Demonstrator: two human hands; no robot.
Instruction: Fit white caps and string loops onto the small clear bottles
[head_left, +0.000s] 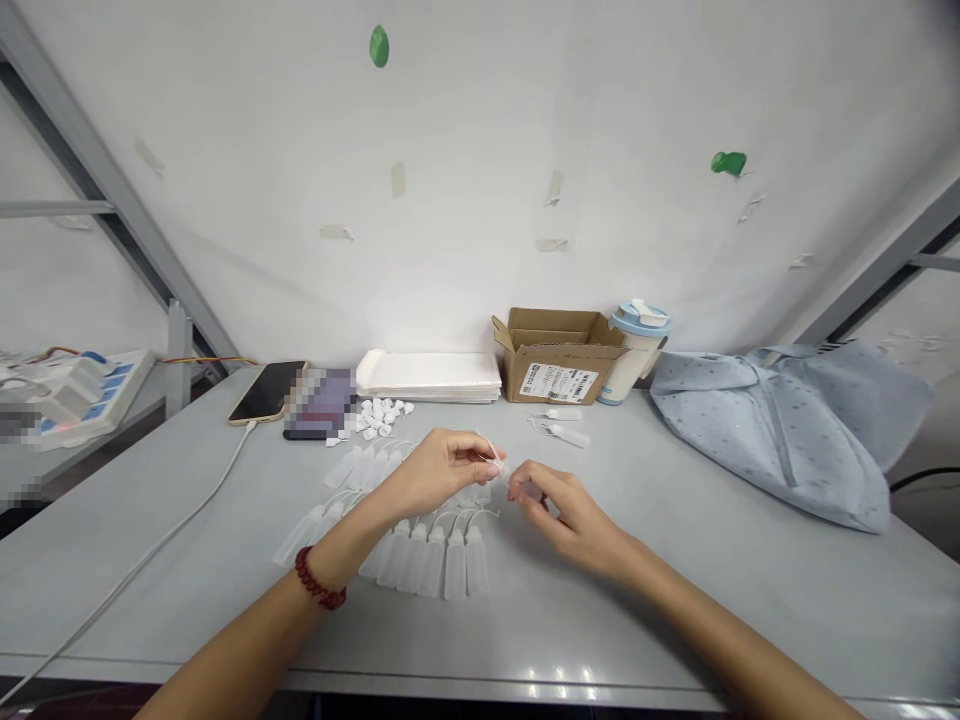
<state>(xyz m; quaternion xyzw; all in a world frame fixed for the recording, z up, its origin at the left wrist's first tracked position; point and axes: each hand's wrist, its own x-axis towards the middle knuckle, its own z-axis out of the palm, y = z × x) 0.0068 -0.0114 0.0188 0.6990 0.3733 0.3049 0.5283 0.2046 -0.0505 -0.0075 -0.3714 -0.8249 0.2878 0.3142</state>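
Observation:
My left hand [442,468] is closed in a pinch on a small white plastic nozzle piece [497,462] at its fingertips. Just to the right, my right hand [562,510] has its fingers curled around a translucent squeeze bottle [531,489], mostly hidden by the fingers. Both hands nearly meet above the table. Below and left of them lie rows of translucent squeeze bottles [455,565] with thin curved nozzles, partly covered by my left forearm. A heap of small white caps [384,414] lies behind my left hand. Two more bottles [568,435] rest apart, near the box.
On the grey table [645,640] stand an open cardboard box [559,370] and a lidded cup [634,355]. A white stack [431,377] lies along the wall. Phones [270,392] and a charging cable [187,520] are left; a blue-grey cloth bag [772,430] is right.

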